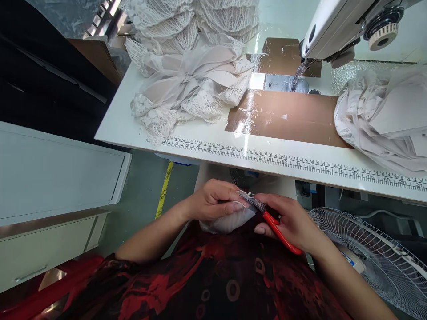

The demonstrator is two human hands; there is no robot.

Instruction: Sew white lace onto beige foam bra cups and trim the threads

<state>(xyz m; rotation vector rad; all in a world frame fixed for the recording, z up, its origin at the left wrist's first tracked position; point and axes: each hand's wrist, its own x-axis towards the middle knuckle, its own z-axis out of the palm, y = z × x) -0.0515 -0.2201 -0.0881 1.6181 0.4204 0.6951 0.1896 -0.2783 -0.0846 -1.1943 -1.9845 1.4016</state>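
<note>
Close to my body, below the table edge, my left hand (218, 200) pinches a piece of white sheer fabric (227, 222) that hangs down over my lap. My right hand (288, 218) is wrapped round a pair of red-handled scissors (278, 231). Their metal blades point left and lie at the fabric's upper edge, touching or just over it beside my left fingers. A few pale thread ends stick up near the blade tips. Whether the blades are closed on a thread is too small to tell.
A white sewing machine (333, 33) stands at the back right of the table. Lace pieces (196, 80) are heaped on the left, with more white fabric (387, 111) on the right. A printed ruler (283, 162) runs along the front edge. A fan (373, 262) stands low at right.
</note>
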